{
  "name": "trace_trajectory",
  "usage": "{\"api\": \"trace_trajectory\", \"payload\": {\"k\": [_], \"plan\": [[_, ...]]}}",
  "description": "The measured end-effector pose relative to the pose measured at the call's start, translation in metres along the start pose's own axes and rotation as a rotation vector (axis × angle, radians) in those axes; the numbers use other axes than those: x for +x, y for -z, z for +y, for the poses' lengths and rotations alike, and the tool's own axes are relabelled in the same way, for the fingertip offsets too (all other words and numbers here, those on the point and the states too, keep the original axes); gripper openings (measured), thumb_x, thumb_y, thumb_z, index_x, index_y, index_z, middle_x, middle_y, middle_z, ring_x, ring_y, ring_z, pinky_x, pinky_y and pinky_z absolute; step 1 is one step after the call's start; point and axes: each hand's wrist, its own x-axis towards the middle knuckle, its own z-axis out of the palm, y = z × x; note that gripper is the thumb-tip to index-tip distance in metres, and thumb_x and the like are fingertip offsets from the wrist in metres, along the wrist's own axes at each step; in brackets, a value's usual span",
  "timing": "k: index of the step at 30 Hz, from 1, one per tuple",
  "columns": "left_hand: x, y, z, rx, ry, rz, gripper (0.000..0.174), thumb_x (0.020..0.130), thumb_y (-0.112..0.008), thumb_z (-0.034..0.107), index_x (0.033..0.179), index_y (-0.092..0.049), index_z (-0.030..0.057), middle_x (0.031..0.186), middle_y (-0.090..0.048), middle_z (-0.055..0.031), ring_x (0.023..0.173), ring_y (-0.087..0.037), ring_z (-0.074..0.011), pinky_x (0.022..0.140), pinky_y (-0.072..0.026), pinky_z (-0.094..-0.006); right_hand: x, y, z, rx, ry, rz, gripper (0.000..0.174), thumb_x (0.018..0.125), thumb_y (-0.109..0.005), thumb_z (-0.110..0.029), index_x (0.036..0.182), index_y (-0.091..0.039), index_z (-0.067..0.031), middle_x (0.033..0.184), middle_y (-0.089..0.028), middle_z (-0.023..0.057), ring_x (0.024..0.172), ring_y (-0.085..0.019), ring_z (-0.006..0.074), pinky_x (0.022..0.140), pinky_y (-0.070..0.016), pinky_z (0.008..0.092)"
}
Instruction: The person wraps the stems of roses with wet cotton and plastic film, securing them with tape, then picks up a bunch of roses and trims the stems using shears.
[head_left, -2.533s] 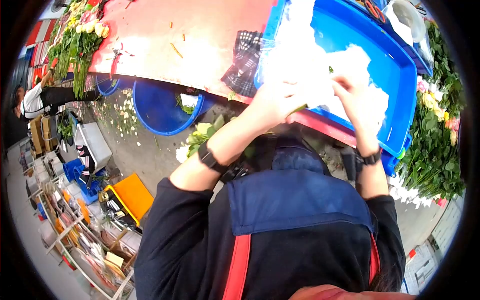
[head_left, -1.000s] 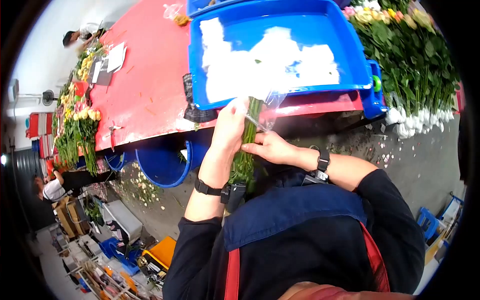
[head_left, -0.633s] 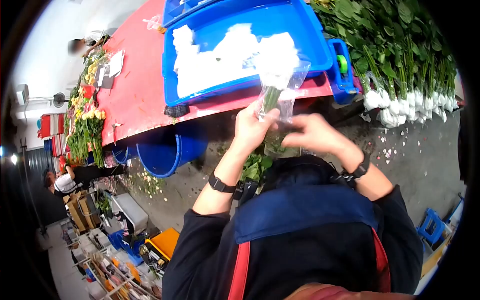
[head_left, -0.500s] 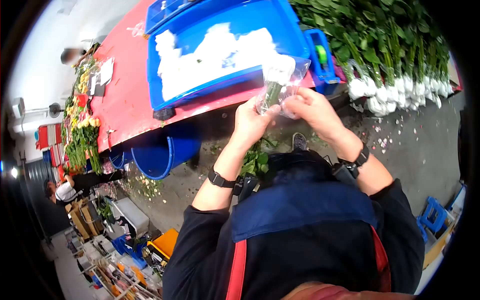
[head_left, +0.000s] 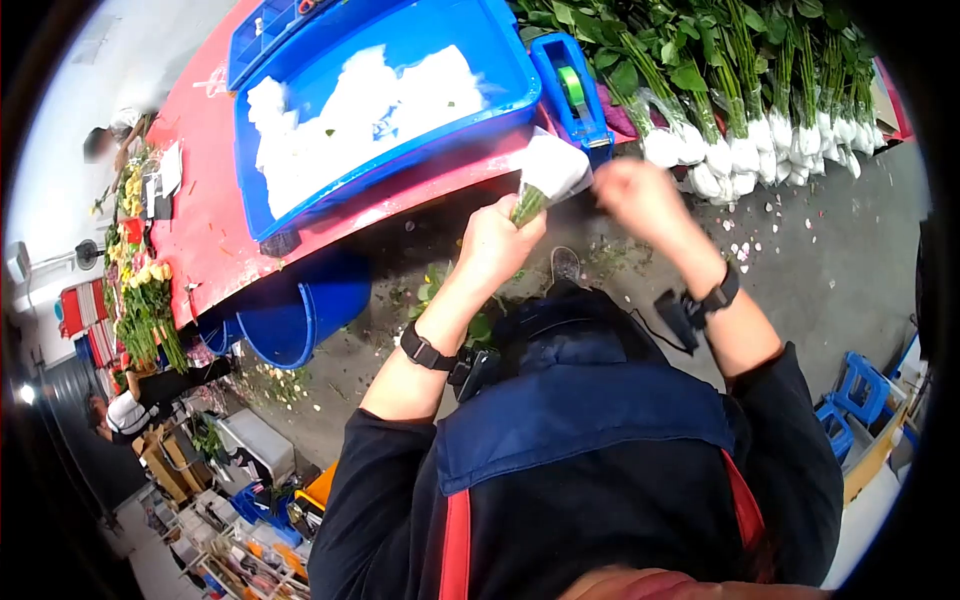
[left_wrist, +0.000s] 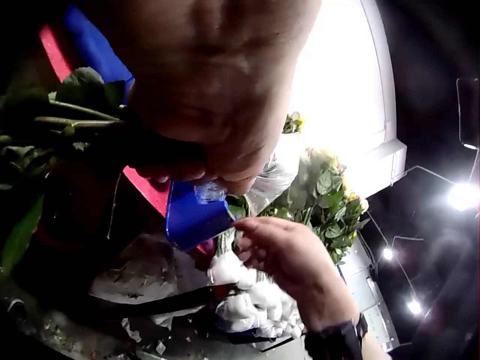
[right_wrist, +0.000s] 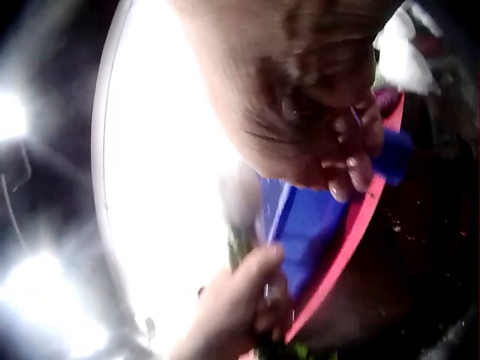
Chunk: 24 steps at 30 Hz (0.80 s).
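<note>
In the head view, my left hand (head_left: pixel 495 243) grips a bundle of green flower stems (head_left: pixel 530 203), its end wrapped in white wadding inside a clear plastic bag (head_left: pixel 555 165). The leafy part hangs below that hand, seen as dark leaves (left_wrist: pixel 75 112) in the left wrist view. My right hand (head_left: pixel 645 205), blurred, has its fingers curled at the near end of a blue tape dispenser (head_left: pixel 590 132) holding a green roll (head_left: pixel 571 86). Thumb and fingertips come together beside the dispenser in the left wrist view; I cannot tell whether they pinch tape.
A blue tray (head_left: pixel 500 105) of white wadding (head_left: pixel 350 110) stands on the red table (head_left: pixel 200 235). Several rose bunches with white-wrapped ends (head_left: pixel 745 150) lie at right. Blue tubs (head_left: pixel 335 290) stand under the table edge; petals and leaves litter the floor. Another person (head_left: pixel 130 410) is at far left.
Both hands have left the tray. The left hand now holds the bagged stem bundle; the right hand has let go of the bag and moved right to the tape dispenser. The view has swung right.
</note>
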Motion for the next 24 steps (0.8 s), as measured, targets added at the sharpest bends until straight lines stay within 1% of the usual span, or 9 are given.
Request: {"api": "trace_trajectory", "payload": {"k": [1,2,4,9,12,13,16,18,24], "plan": [[0.006,-0.007,-0.007,0.161,-0.033,-0.011,0.027,0.082,-0.065,0.026,0.090,-0.064,0.0001,0.068,-0.063,-0.0153,0.063,-0.063,-0.0212,0.063,-0.0495,-0.0350,0.018,0.008,0.016,-0.054,0.065,0.252,0.021,0.085,-0.061,-0.026,0.087,-0.071,-0.0072,0.076,-0.067,0.0142,0.075,-0.065,0.0318,0.068,-0.0508,0.0401],[0.011,-0.014,-0.008,0.312,-0.088,-0.038,0.029,0.080,-0.063,0.027,0.085,-0.063,-0.0013,0.075,-0.065,-0.0224,0.071,-0.066,-0.0363,0.067,-0.0505,-0.0419,0.040,0.017,0.031,-0.238,0.205,0.260,0.027,0.086,-0.062,-0.031,0.087,-0.071,-0.0059,0.075,-0.067,0.0154,0.074,-0.065,0.0329,0.066,-0.0501,0.0404],[0.019,-0.028,0.001,0.456,-0.096,-0.162,0.030,0.078,-0.062,0.027,0.081,-0.061,-0.0028,0.079,-0.065,-0.0249,0.078,-0.063,-0.0422,0.072,-0.0503,-0.0460,0.079,0.016,0.042,-0.082,0.021,-0.002,0.031,0.077,-0.071,-0.036,0.081,-0.072,-0.0046,0.071,-0.067,0.0143,0.066,-0.065,0.0260,0.063,-0.0496,0.0369],[0.049,-0.062,0.014,0.486,-0.167,-0.311,0.032,0.075,-0.064,0.026,0.083,-0.064,-0.0044,0.080,-0.064,-0.0269,0.080,-0.064,-0.0405,0.076,-0.0508,-0.0463,0.079,0.023,0.002,-0.321,-0.078,0.199,0.027,0.072,-0.076,-0.029,0.073,-0.070,-0.0033,0.080,-0.069,0.0140,0.077,-0.067,0.0251,0.071,-0.0509,0.0366],[0.068,-0.075,0.017,0.477,-0.158,-0.378,0.035,0.075,-0.067,0.028,0.083,-0.065,-0.0062,0.080,-0.065,-0.0271,0.081,-0.065,-0.0396,0.076,-0.0510,-0.0453,0.093,0.013,0.036,-0.003,-0.118,-0.063,0.027,0.073,-0.075,-0.029,0.073,-0.069,-0.0031,0.085,-0.069,0.0154,0.082,-0.067,0.0270,0.074,-0.0507,0.0373],[0.075,-0.079,0.016,0.478,-0.159,-0.382,0.036,0.075,-0.067,0.028,0.082,-0.065,-0.0063,0.080,-0.065,-0.0269,0.081,-0.065,-0.0393,0.076,-0.0511,-0.0449,0.094,0.013,0.042,0.149,-0.101,-0.089,0.024,0.074,-0.073,-0.027,0.073,-0.068,-0.0032,0.085,-0.067,0.0140,0.082,-0.065,0.0296,0.073,-0.0500,0.0390],[0.085,-0.071,0.029,0.436,-0.130,-0.410,0.030,0.073,-0.070,0.025,0.084,-0.068,-0.0021,0.078,-0.066,-0.0231,0.073,-0.066,-0.0331,0.070,-0.0512,-0.0401,0.045,0.031,0.005,-0.168,0.163,0.062,0.017,0.074,-0.070,-0.021,0.072,-0.068,-0.0040,0.079,-0.064,0.0128,0.075,-0.063,0.0318,0.069,-0.0487,0.0413],[0.081,-0.066,0.040,0.304,-0.123,-0.570,0.033,0.076,-0.069,0.028,0.087,-0.068,-0.0026,0.086,-0.065,-0.0263,0.086,-0.066,-0.0354,0.076,-0.0513,-0.0423,-0.001,0.043,-0.002,-0.259,0.347,0.125,0.013,0.074,-0.067,-0.017,0.068,-0.066,-0.0048,0.074,-0.059,0.0116,0.074,-0.058,0.0319,0.071,-0.0454,0.0423],[0.068,-0.057,0.061,0.404,-0.175,-0.531,0.033,0.073,-0.065,0.027,0.082,-0.068,-0.0037,0.078,-0.066,-0.0235,0.075,-0.067,-0.0339,0.070,-0.0523,-0.0417,-0.074,0.027,0.009,-0.291,0.310,0.286,0.008,0.070,-0.070,-0.004,0.074,-0.063,-0.0036,0.075,-0.056,0.0101,0.078,-0.055,0.0309,0.078,-0.0422,0.0422]]}}
